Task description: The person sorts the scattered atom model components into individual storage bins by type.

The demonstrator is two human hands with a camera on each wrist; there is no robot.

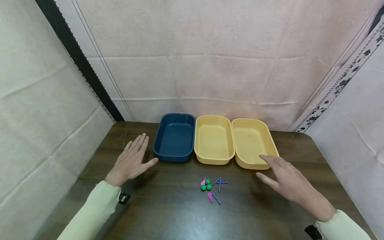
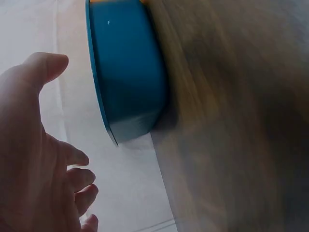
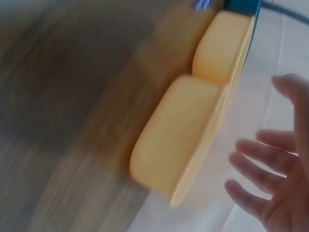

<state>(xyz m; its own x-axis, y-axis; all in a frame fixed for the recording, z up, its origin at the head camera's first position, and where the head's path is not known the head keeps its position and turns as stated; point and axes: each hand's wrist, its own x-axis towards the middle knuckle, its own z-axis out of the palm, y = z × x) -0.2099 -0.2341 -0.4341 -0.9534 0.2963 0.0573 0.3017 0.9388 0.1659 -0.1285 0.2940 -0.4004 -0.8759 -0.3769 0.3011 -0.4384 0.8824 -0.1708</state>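
**Nothing held; left hand (image 1: 132,161) and right hand (image 1: 286,181) positioned on either side of the middle yellow tray (image 1: 214,137)**

Middle yellow tray taken as landmark; sides given as the person's own. A blue tray (image 1: 175,137) is set just to its left, and a right-hand yellow tray (image 1: 252,140) just to its right. All three are stood in a row on the brown table (image 1: 168,213), with pale cloth (image 1: 192,78) hung behind.

Left hand: located left of the landmark, past the blue tray. Fingers extended close together, thumb spread wide toward the blue tray's near left corner; nothing gripped.

Right hand: located right of the landmark and toward the person. The index fingertip is seen over the near right part of the right-hand yellow tray; contact cannot be told from the head view. Fingers loosely extended and spaced, thumb held apart; nothing gripped.

Small pieces are grouped on the near side of the landmark, between the two hands and well apart from all fingertips: green balls (image 1: 209,187), pink drop-shaped pieces (image 1: 210,196) and blue-violet rods (image 1: 216,199). Some rods are crossed over one another.
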